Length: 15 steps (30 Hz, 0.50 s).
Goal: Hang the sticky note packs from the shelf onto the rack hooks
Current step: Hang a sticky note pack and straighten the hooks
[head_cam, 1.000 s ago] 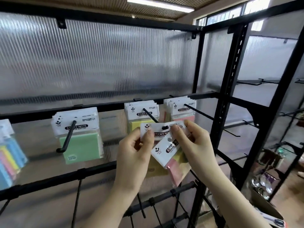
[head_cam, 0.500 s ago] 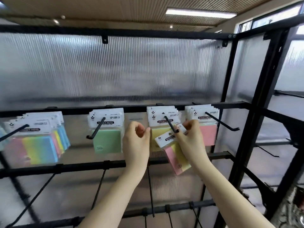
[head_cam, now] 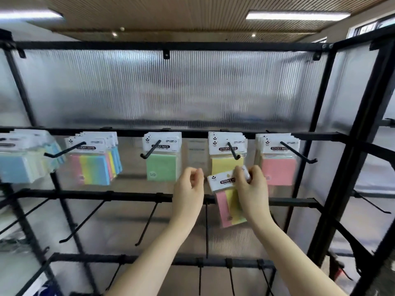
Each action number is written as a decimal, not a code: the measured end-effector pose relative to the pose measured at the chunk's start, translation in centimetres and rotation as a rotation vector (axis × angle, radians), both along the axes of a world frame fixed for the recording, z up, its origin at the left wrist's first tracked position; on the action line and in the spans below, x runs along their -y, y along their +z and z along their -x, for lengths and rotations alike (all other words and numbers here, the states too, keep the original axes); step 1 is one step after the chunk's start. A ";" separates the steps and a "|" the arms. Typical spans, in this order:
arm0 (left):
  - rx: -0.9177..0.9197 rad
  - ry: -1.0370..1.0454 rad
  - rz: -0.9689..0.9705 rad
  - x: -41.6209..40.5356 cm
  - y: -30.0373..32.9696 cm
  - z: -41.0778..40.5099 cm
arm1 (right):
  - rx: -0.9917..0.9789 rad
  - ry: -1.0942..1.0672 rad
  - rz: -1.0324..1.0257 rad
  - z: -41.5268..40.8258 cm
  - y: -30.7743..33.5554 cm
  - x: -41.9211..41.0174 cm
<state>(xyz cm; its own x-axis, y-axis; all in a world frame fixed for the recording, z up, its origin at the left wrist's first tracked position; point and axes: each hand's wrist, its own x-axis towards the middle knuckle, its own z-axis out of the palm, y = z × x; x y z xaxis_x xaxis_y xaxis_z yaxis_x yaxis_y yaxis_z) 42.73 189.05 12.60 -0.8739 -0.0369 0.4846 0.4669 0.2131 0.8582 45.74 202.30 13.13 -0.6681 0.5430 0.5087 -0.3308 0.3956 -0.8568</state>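
My right hand (head_cam: 251,186) grips sticky note packs (head_cam: 229,199) by their white header card; a pink and a yellow pad hang tilted below it. They sit just under the tip of the hook (head_cam: 233,151) that carries the yellow packs (head_cam: 226,154). My left hand (head_cam: 189,186) hovers left of the held packs, fingers curled, holding nothing. Along the same bar hang green packs (head_cam: 162,159), pink packs (head_cam: 277,161), multicolour packs (head_cam: 94,161) and blue packs (head_cam: 23,159).
The black rack frame has a thick upright (head_cam: 350,159) at the right. Bare hooks (head_cam: 149,221) jut forward from the lower bar (head_cam: 128,195) and from the bottom bar. A ribbed translucent panel (head_cam: 171,86) backs the rack.
The view has pulled back and tilted up. My left hand has let go of the packs and moved left. The held packs dropped slightly below the yellow hook's tip.
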 end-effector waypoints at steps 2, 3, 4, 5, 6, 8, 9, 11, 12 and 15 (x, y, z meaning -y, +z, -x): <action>0.086 -0.094 -0.029 0.9 -0.3 -1.6 | -0.021 0.057 0.035 -0.6 -0.3 1.3; 0.104 -0.132 -0.043 1.4 -0.3 -2.4 | -0.022 0.094 0.052 -0.8 -0.4 2.0; 0.112 -0.162 -0.059 2.0 -0.3 -3.3 | -0.020 0.134 0.069 -1.0 -0.4 2.8; 0.116 -0.182 -0.076 2.6 -0.3 -4.1 | -0.019 0.175 0.082 -1.2 -0.5 3.6; 0.117 -0.188 -0.097 3.2 -0.3 -4.7 | -0.017 0.215 0.089 -1.4 -0.5 4.4; 0.102 -0.150 -0.126 4.6 -0.1 -5.6 | -0.006 0.295 0.093 -1.8 -0.5 6.0; 0.090 -0.109 -0.131 5.4 0.0 -5.9 | 0.000 0.336 0.094 -2.0 -0.5 6.8; 0.064 -0.023 -0.151 6.9 0.3 -6.4 | 0.012 0.428 0.102 -2.2 -0.5 8.4; 0.054 0.013 -0.171 7.6 0.4 -6.7 | 0.019 0.479 0.105 -2.3 -0.4 9.2; 0.053 0.114 -0.235 9.9 0.8 -7.0 | 0.035 0.613 0.104 -2.3 0.0 11.9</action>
